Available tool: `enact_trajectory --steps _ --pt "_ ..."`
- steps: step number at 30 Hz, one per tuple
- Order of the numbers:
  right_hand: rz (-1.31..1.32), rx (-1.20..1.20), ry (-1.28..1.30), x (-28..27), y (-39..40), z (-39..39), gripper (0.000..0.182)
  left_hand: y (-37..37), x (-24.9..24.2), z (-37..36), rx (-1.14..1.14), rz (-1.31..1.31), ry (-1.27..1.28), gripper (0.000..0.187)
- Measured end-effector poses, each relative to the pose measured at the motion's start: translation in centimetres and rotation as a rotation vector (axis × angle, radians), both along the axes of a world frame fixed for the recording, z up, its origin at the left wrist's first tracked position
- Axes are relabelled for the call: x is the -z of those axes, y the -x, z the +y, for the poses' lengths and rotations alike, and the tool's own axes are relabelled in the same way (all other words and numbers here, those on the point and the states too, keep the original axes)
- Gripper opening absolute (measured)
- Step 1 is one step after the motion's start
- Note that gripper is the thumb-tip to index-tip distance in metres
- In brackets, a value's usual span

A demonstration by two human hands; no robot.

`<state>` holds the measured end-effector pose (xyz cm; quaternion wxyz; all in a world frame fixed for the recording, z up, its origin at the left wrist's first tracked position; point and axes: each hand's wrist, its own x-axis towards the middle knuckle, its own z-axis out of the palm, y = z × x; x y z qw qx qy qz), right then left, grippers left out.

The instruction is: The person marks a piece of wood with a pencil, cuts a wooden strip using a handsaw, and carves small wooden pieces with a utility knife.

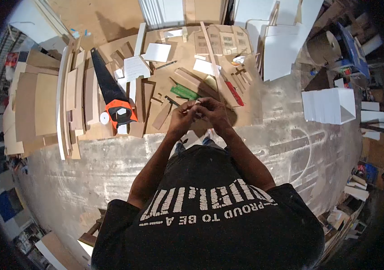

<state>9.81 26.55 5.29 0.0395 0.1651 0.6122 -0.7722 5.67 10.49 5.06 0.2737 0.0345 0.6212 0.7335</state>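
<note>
Operator: State the illumination level.
Technician: Bright over the workbench (250, 114) at upper center; dim toward the outer rim. White panels (282, 51) at upper right appear nearly washed out. The concrete floor (286, 148) shows pale, patchy sheen.
Operator: Shadows and source?
Technician: Dark, defined shadows fall across the bench and the brown board (81, 15) at upper left. The main source is out of view.
Operator: Optical condition?
Technician: Wide-angle curvature bends the side areas; black vignetting rounds the corners. Peripheral detail is soft. Detail between the left hand (183, 119) and right hand (214, 115) is unresolved.
</note>
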Motion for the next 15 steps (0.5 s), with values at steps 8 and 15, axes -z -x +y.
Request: enact_trajectory --steps 8,15 --pt "0.382 0.123 -0.783 5.0 0.4 6.1 0.023 -1.1 0.5 0.2 -0.179 -0.052 0.149 0.025" --pt "0.233 0.062 -1.109 7.0 0.6 12.5 0.021 -4.3 -0.9 -2.3 -0.500 -0.122 0.188 0.024"
